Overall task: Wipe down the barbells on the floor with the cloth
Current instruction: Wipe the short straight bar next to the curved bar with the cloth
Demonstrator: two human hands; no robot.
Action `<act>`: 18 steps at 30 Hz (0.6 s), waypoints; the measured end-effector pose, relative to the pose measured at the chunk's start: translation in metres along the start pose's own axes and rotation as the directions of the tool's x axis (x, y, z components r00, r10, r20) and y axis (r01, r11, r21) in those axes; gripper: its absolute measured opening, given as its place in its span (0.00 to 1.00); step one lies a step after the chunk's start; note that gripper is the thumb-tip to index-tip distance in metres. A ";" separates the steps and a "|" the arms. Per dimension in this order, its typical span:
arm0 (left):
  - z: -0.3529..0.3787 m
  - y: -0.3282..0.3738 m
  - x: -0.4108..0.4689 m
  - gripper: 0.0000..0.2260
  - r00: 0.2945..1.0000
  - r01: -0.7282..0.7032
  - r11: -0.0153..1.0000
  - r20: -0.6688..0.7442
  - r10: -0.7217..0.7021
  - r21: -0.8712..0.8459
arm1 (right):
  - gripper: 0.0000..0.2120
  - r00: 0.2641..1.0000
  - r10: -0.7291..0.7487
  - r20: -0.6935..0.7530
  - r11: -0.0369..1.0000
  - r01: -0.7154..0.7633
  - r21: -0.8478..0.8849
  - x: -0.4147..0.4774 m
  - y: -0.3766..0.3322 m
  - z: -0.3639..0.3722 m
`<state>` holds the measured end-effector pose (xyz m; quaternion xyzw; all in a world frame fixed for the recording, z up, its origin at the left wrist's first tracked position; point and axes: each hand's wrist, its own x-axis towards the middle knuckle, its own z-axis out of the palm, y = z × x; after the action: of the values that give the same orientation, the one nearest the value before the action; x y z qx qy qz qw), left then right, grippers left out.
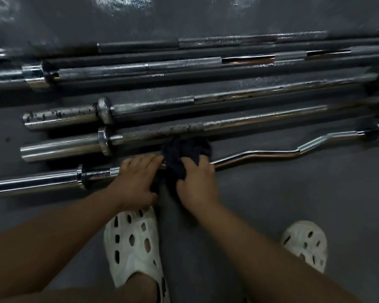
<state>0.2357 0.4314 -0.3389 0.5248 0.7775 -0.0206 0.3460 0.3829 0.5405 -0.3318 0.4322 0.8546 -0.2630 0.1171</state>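
Several steel barbells lie side by side on a dark grey floor. Nearest to me is a chrome curl bar (260, 154) with a wavy shaft. My left hand (138, 178) lies over its shaft just right of the collar, fingers curled round the bar. My right hand (196, 182) grips a dark bunched cloth (184, 153) that is wrapped over the same bar right beside the left hand. Behind it lies a straight barbell (162, 133) with rust spots, then another spotted barbell (153, 106).
Further back lie a longer barbell (140, 69) and a dark-sleeved bar (206, 43). My two feet in white perforated clogs (134, 243) (305, 243) stand on the floor (293, 193) just in front of the curl bar.
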 end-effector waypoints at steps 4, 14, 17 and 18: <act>0.001 -0.003 0.003 0.48 1.000 -0.015 1.000 -0.021 0.015 -0.002 | 0.24 0.993 -0.118 0.000 0.993 0.118 0.011 0.028 0.046 -0.040; 0.000 -0.003 0.002 0.48 1.000 -0.011 1.000 -0.012 0.011 0.000 | 0.26 0.979 -0.193 0.066 0.951 0.170 0.257 0.008 0.009 -0.025; 0.003 -0.003 0.002 0.47 0.999 -0.020 1.000 -0.029 0.020 0.006 | 0.27 0.990 0.006 -0.139 0.998 0.004 0.068 0.021 0.085 -0.053; 0.004 -0.002 0.002 0.46 0.998 -0.021 1.000 -0.052 0.022 0.015 | 0.27 0.968 0.126 -0.217 0.992 -0.123 0.028 0.016 0.099 -0.055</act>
<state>0.2357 0.4306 -0.3438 0.5359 0.7803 -0.0088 0.3222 0.4545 0.6299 -0.3270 0.5121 0.8314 -0.2125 0.0358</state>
